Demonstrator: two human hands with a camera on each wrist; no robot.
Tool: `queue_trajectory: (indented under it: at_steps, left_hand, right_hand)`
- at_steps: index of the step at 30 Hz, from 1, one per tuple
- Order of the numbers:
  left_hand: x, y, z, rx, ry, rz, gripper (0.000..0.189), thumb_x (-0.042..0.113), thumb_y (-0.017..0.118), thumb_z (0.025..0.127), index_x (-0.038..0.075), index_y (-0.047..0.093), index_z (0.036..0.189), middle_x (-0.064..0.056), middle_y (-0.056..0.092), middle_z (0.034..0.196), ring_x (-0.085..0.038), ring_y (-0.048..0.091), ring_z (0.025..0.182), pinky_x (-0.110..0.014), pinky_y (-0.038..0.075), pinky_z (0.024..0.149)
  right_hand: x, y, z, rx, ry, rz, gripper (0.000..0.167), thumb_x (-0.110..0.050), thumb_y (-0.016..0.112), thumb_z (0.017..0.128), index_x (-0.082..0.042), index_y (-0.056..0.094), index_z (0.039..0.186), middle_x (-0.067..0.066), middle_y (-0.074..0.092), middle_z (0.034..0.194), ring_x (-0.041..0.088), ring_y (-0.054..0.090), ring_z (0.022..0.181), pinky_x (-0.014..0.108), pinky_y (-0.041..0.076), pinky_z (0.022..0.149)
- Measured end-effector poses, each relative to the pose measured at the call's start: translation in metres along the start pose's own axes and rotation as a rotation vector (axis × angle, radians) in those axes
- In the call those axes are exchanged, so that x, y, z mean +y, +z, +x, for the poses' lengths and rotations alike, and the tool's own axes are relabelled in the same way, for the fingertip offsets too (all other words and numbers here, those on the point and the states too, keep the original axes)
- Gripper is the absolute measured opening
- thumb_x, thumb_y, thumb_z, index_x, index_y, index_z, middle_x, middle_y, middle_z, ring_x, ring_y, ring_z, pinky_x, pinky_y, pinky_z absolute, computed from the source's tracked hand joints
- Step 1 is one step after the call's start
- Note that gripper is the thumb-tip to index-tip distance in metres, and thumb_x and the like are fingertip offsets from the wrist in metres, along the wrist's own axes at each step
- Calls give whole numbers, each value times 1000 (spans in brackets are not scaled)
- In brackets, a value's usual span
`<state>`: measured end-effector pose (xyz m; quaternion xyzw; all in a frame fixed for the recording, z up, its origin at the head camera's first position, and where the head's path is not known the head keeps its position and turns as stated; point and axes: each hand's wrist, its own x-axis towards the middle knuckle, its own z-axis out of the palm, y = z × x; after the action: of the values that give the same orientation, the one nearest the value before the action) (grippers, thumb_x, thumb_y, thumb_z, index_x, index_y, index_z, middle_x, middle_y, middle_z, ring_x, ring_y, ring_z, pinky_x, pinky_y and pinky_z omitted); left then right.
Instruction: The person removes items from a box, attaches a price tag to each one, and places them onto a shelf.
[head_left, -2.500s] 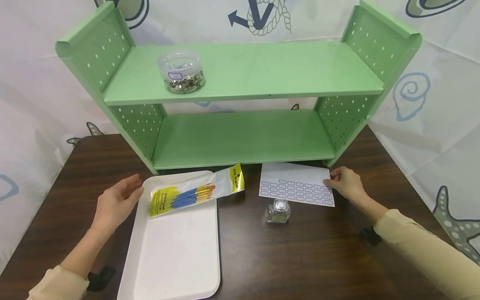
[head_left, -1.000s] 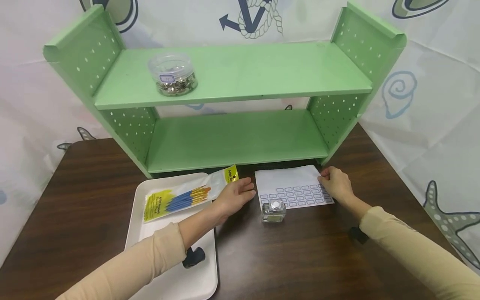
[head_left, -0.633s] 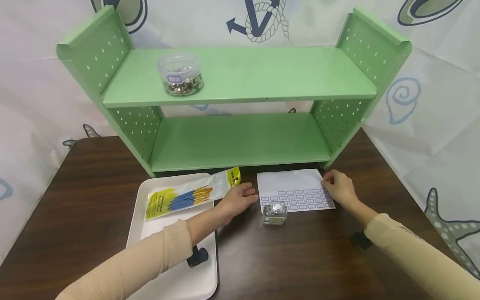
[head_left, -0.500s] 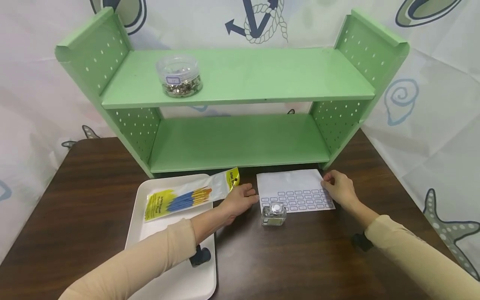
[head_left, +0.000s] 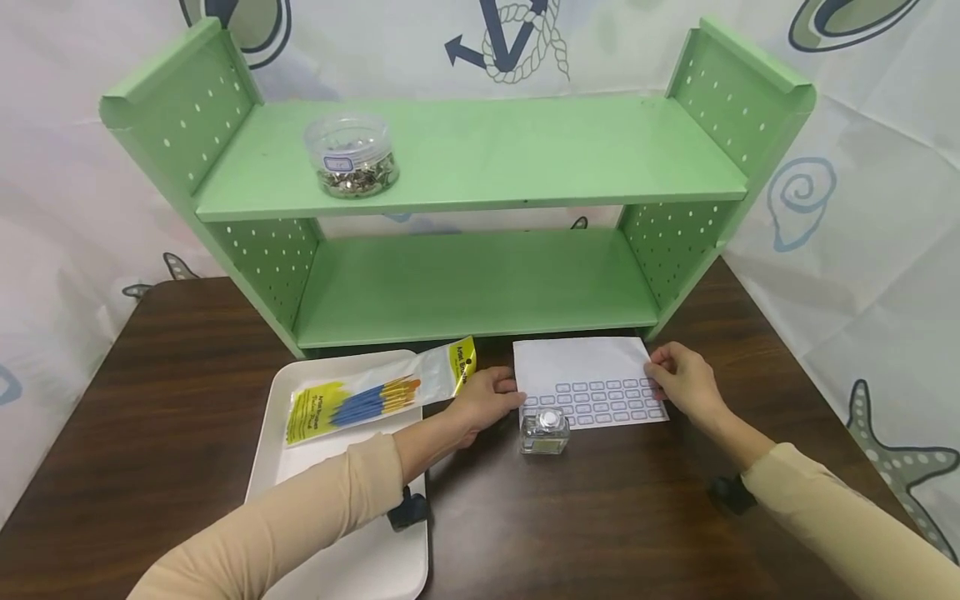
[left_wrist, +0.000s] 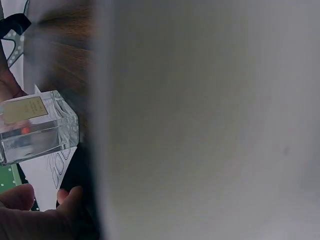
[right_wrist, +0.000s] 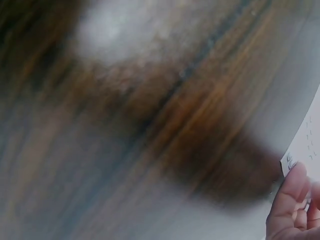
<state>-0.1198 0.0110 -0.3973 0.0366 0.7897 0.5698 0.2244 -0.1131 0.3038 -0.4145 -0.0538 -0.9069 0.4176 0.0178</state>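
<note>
A white sheet of stickers with rows of small blue-bordered labels lies on the table before the lower shelf. My right hand pinches its right edge between thumb and fingers; the right wrist view shows the sheet's corner at the fingertips. At the left edge, my left hand has its thumb over the sheet and its fingers at the border, pinching it. A small clear glass bottle with a silver top stands just in front, covering some labels; the left wrist view shows this bottle close up.
A white tray lies at the left under my left arm. On it rests a bag of paintbrushes, its end past the rim. Behind stands a green two-tier shelf; a clear round tub of metal pieces sits on top.
My left hand has moved right, from beside the tray across to the sheet's left edge, and its thumb now overlaps the paper. My right hand keeps hold of the right edge.
</note>
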Motion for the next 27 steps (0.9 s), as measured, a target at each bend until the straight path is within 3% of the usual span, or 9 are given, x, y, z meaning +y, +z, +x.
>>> queue_trajectory:
  at_steps: [7, 13, 21, 24, 27]
  left_hand:
    - [-3, 0, -1, 71, 53, 21, 33, -1, 60, 86, -10, 56, 118, -19, 65, 103, -19, 60, 90, -27, 51, 77]
    - [-5, 0, -4, 128, 112, 24, 23, -1, 59, 87, -8, 60, 108, -16, 64, 93, -15, 57, 80, -23, 49, 69]
    - [3, 1, -12, 221, 187, 15, 22, 3, 58, 88, -1, 47, 107, -16, 59, 97, -24, 63, 88, -30, 51, 72]
    - [8, -1, -16, 218, 208, 0, 25, 5, 58, 90, 0, 42, 108, -19, 57, 108, -28, 65, 97, -32, 52, 74]
    - [11, -5, -20, 209, 239, -16, 28, 5, 59, 90, 1, 40, 110, -22, 57, 116, -30, 64, 102, -34, 53, 76]
  right_hand:
    - [-5, -3, -3, 7, -55, 125, 14, 2, 57, 90, 12, 51, 99, 21, 57, 84, 9, 57, 67, 22, 56, 60]
    - [-7, -6, -2, 14, -87, 201, 17, 3, 58, 90, 13, 50, 101, 16, 58, 81, 4, 55, 66, 22, 56, 61]
    - [-10, -9, 0, -69, 4, 371, 33, -3, 54, 94, 19, 46, 116, -9, 61, 78, 0, 57, 69, 19, 54, 65]
    - [-14, -10, 0, -96, 24, 467, 25, -4, 55, 93, 13, 51, 110, -12, 61, 76, 1, 56, 67, 17, 53, 63]
    - [-19, -13, 0, -115, 28, 576, 8, -4, 56, 92, -1, 57, 99, -9, 61, 75, 3, 55, 66, 17, 52, 61]
